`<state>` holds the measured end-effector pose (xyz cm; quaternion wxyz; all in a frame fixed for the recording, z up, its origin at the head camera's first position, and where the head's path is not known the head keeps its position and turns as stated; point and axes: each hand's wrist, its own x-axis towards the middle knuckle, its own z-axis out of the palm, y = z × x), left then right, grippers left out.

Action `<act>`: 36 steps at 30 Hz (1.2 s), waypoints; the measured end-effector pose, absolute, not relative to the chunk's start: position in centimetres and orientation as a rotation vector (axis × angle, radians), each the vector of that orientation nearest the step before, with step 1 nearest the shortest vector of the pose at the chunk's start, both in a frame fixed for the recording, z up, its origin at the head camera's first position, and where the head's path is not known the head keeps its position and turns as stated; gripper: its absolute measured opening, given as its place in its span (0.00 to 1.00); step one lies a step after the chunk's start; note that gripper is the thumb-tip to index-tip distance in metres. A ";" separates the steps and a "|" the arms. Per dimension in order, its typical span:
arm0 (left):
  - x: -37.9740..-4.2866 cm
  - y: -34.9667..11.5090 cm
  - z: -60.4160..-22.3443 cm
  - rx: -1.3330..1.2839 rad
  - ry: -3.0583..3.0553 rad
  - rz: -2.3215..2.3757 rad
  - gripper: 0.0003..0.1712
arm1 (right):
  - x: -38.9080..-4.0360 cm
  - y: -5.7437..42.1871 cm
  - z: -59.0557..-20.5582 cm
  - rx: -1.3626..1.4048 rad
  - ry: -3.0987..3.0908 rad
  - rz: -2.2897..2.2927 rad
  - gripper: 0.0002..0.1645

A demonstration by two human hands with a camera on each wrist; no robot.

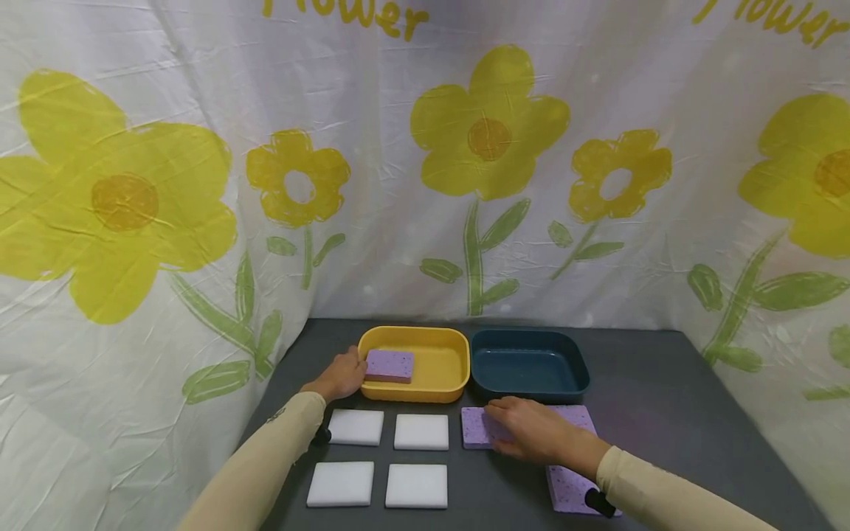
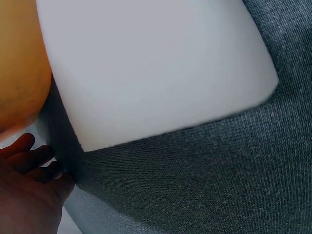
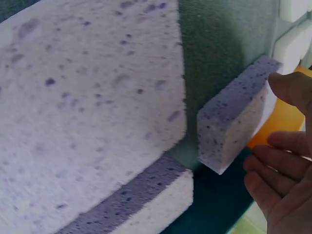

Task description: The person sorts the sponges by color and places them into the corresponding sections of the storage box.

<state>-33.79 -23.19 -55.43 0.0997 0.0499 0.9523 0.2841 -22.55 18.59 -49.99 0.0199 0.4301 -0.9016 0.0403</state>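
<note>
My left hand [image 1: 341, 375] is at the left side of the yellow tray [image 1: 453, 354], its fingers at the rim. In the left wrist view the fingers [image 2: 36, 158] lie beside the tray's wall [image 2: 22, 73]. A speckled purple sponge [image 1: 389, 365] sits inside that tray, near the left hand. My right hand [image 1: 531, 430] reaches over another purple sponge [image 1: 473, 429] in front of the dark blue tray [image 1: 531, 363]. In the right wrist view the thumb overlaps a corner of this sponge [image 3: 236, 114], with the thumb and fingers spread apart.
Several white sponge blocks [image 1: 416, 487] lie in two rows left of the purple sponges. Two more purple sponges, one behind the right hand [image 1: 576, 415] and one near the right wrist [image 1: 567, 487], lie on the dark table [image 1: 664, 442]. A flowered curtain [image 1: 372, 243] hangs behind the trays.
</note>
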 end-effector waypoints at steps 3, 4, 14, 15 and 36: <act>-33.4 -22.9 -54.8 0.116 2.798 0.860 0.29 | -22.5 18.8 -50.4 1.309 -2.838 0.140 0.34; -33.2 -22.8 -54.6 0.108 2.791 0.865 0.29 | -22.5 18.9 -50.5 1.298 -2.853 0.147 0.34; -33.0 -22.6 -54.5 0.109 2.791 0.853 0.29 | -22.6 19.1 -51.4 1.248 -2.861 0.221 0.32; -33.0 -22.6 -54.6 0.110 2.787 0.858 0.30 | -22.6 19.1 -51.5 1.248 -2.862 0.222 0.31; -33.3 -22.9 -55.0 0.116 2.797 0.865 0.28 | -23.6 19.1 -52.4 1.253 -2.861 0.353 0.30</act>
